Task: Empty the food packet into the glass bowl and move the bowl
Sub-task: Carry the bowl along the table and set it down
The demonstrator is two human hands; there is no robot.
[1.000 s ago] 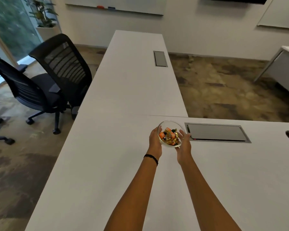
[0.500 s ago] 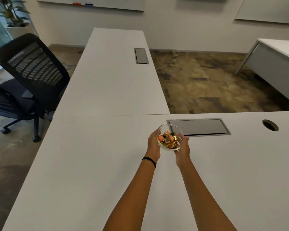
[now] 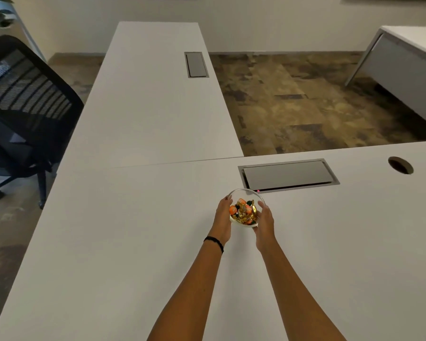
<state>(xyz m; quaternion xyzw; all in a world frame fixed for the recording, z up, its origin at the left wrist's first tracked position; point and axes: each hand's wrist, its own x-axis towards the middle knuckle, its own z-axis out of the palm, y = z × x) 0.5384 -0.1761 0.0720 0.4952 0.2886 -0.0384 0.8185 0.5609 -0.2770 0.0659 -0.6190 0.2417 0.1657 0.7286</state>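
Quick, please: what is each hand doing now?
Left hand: closed on the glass bowl.
Right hand: closed on the same glass bowl.

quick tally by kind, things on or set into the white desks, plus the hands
Glass bowl of wrapped sweets: 1
Hands, left hand and right hand, both holding the bowl: 2
Flush cable hatches: 2
Round cable hole: 1
Total: 6
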